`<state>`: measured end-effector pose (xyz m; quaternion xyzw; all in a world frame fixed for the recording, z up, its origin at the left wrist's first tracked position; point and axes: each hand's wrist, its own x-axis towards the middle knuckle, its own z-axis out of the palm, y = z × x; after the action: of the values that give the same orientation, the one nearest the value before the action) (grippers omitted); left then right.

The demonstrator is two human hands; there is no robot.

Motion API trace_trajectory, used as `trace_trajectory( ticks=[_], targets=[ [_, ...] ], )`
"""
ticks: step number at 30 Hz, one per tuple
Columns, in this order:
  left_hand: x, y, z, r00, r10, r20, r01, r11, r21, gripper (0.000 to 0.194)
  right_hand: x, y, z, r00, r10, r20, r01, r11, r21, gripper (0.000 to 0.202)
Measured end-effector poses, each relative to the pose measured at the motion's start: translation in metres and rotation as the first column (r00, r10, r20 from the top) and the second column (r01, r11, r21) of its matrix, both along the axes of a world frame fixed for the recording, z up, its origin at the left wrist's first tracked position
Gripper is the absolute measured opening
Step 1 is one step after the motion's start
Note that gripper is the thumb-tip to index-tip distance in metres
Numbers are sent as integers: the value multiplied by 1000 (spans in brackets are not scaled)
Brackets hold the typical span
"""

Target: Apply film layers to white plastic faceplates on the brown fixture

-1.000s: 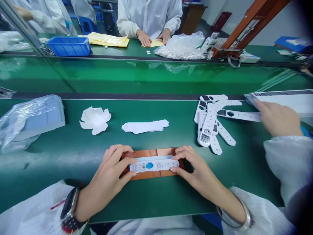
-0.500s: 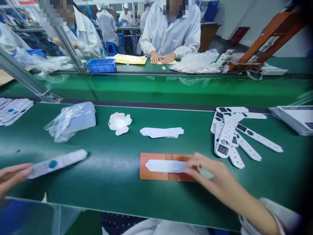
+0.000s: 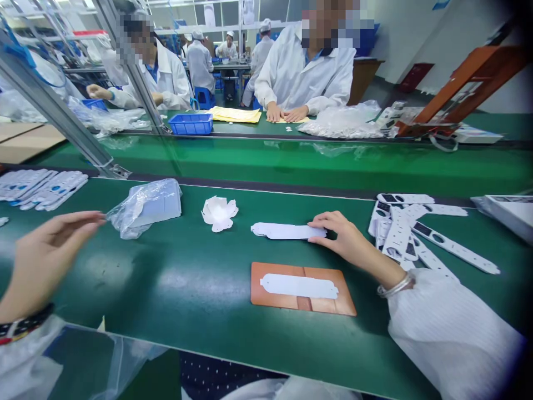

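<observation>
My right hand (image 3: 339, 236) pinches the right end of a small stack of white die-cut strips (image 3: 283, 231), thumb in front and fingers behind. Below it, a single white strip (image 3: 297, 286) lies on an orange-brown card (image 3: 303, 304). On the left, my left hand (image 3: 56, 253) hovers over the table with fingers stretched out and nothing visible in them. Its fingertips are close to a clear plastic bag (image 3: 145, 205) around pale flat sheets; whether they touch it I cannot tell. Piled strips with blue dots (image 3: 62, 189) lie beyond this hand.
A white petal-shaped paper piece (image 3: 220, 213) sits right of the bag. White strips with dark panels (image 3: 453, 247) fan out at the right, near a wrapped white box (image 3: 508, 214). A metal post (image 3: 79, 122) slants at the left. Across the green divider, co-workers sit near a blue bin (image 3: 190, 124).
My left hand has let go of the strip with the blue dot and moved up. My right hand has gone from the strip on the card to the stack behind. The view has shifted.
</observation>
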<state>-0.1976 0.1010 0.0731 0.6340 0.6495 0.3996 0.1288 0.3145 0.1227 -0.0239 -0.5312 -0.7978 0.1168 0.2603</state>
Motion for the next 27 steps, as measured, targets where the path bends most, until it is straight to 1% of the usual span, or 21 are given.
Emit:
trace_trajectory(
  ticks=[1,2,3,4,5,6,7,8,10,12,15,18,21,24,27],
  targets=[
    [23,1,-1,999,-52,-17,51,998,-36,22,-1,-2,1,999,-9,-34,10,1000,19,38],
    [48,1,-3,981,-192,17,193,978,-76,24,-1,-4,1,998,-17,-63,19,999,35,38],
    [74,3,-6,927,-371,56,375,918,-128,25,-2,-6,1,996,-24,-90,28,998,48,37],
    [99,6,-10,859,-507,70,511,846,-150,23,-3,-7,1,993,-28,-114,35,998,59,36],
    [124,11,-16,798,-599,65,599,776,-199,22,-4,-8,0,991,-27,-133,37,997,68,35],
    [147,17,-24,739,-671,50,665,717,-208,23,-5,-9,-1,989,-24,-149,36,996,78,34],
    [168,24,-33,709,-704,45,698,690,-192,24,-7,-9,-2,987,-18,-160,33,996,89,34],
    [185,32,-42,697,-717,29,710,683,-171,27,-10,-10,-3,985,-13,-171,30,994,101,33],
    [211,46,-59,700,-714,-12,708,695,-125,38,-15,-10,-4,983,-4,-184,27,992,122,31],
    [224,57,-72,711,-702,-44,697,711,-94,41,-21,-10,-5,982,0,-191,26,990,136,30],
    [229,65,-83,726,-684,-71,681,729,-66,30,-27,-9,-6,979,0,-206,32,988,151,28],
    [227,66,-87,737,-670,-84,670,742,-42,26,-30,-9,-8,973,-14,-229,54,984,168,26],
    [227,67,-91,737,-671,-86,671,741,-30,23,-30,-9,-11,973,-34,-228,80,977,197,24],
    [228,68,-93,737,-672,-67,672,740,-25,21,-30,-8,-12,977,-33,-212,82,970,227,22],
    [228,67,-93,746,-666,-27,666,746,-10,16,-30,-8,-13,973,-36,-229,88,971,222,21]
  ],
)
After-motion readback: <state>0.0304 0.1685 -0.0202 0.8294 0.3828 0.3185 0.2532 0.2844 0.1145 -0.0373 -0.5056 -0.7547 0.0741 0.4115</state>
